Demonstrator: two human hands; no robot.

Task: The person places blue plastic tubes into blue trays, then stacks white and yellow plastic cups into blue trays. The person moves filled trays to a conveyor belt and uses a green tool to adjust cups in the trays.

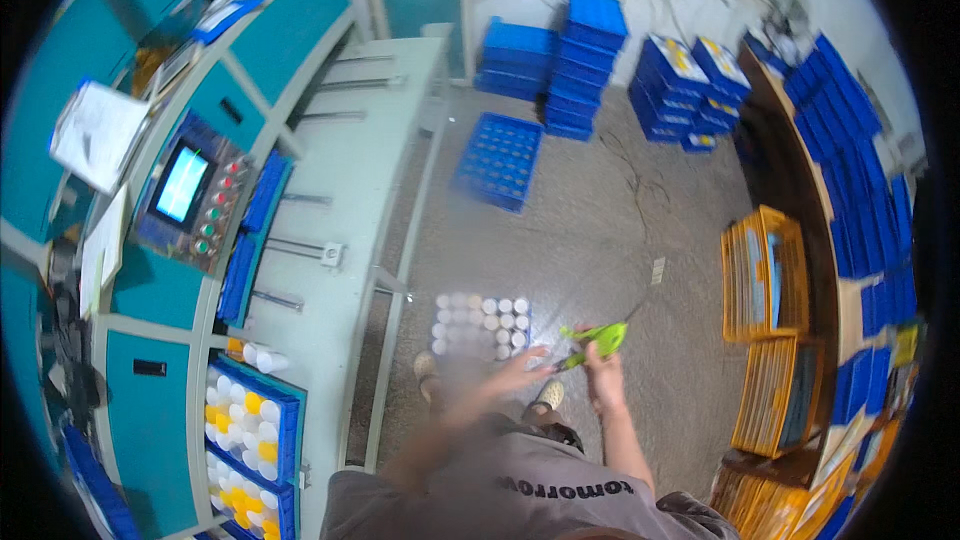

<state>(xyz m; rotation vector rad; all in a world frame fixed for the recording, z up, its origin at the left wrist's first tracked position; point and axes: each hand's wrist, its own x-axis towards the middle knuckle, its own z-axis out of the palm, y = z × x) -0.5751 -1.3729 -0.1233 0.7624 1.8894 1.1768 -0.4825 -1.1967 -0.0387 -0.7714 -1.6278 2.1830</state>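
Two hands over concrete floor (620,230), right hand (603,372) gripping green tool (598,340), left hand (520,372) spread.

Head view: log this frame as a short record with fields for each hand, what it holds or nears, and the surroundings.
right hand: right hand grips a green tool
left hand: left hand, blurred, reaches over the tray of bobbins; grip unclear
tray of bobbins: on the floor, white and pale tops
left side: machine bench with control panel
background: blue crates stacked; yellow crates at right
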